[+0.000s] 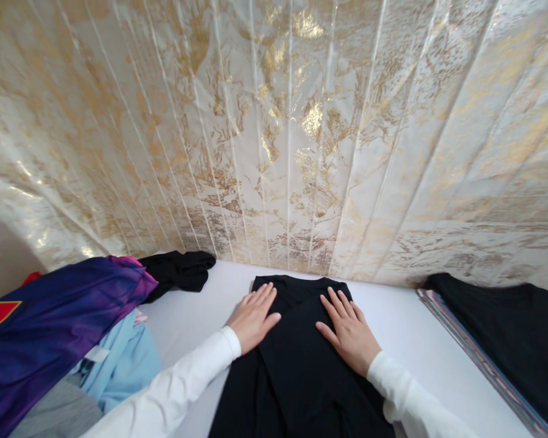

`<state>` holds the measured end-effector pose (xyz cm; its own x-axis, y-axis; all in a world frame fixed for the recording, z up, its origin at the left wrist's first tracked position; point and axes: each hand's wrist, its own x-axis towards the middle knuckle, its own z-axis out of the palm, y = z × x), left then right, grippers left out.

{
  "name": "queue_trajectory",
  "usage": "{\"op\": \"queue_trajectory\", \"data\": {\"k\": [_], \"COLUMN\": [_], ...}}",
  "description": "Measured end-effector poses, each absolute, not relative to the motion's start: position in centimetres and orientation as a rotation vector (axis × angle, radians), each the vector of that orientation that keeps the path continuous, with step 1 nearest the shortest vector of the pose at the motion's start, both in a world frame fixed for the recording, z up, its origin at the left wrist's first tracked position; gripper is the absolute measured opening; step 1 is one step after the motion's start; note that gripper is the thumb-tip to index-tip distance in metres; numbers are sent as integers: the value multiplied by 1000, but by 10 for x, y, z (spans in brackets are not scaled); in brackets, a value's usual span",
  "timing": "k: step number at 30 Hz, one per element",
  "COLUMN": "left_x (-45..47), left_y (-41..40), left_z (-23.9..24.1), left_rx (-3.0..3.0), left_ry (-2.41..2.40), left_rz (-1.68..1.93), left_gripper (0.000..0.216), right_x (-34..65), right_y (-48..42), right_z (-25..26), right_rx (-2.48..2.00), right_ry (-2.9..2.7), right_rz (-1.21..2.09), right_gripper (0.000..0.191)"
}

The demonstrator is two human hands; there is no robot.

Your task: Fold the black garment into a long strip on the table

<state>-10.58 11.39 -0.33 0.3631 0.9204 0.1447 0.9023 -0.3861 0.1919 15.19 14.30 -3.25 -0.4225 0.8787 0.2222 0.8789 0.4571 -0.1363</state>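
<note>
A black garment (296,365) lies spread on the white surface in front of me, its far edge near the wall. Folds run across its upper part, and its near end passes out of the frame; I cannot tell its exact kind. My left hand (254,316) rests flat on its upper left side, fingers stretched out and thumb pointing inward. On the upper right side lies my right hand (347,328), palm down with fingers spread. Both hands touch the cloth without gripping it.
To the left is a loose heap with a purple garment (82,304), a light blue garment (128,359), grey cloth (59,410) and black cloth (182,271). A folded stack topped by a black shirt (506,340) stands right. Behind rises a gold-patterned covering (296,152).
</note>
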Motion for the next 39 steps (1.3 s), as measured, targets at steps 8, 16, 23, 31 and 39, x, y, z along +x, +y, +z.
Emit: {"op": "queue_trajectory", "data": {"k": [8,16,23,31,39], "left_x": [-143,-112,-59,-52,-70], "left_y": [172,176,119,89,131], "left_z": [14,20,0,-10,5], "left_rx": [2640,2660,2487,2580,2491], "left_ry": [1655,1680,1769,1581,1629], "left_rz": [458,504,468,274,304], "left_gripper": [19,15,55,67,70], "right_x": [124,145,119,105,120], "right_y": [114,178,230,237,195], "right_z": [-17,7,20,23,17], "right_rx": [-1255,-1450,-1390,-1459,-1368], "right_ry": [-2645,-2458,-2631,-2674,-2559], "right_rz": [180,55,-98,-218,-186], "right_gripper": [69,44,24,25,27]}}
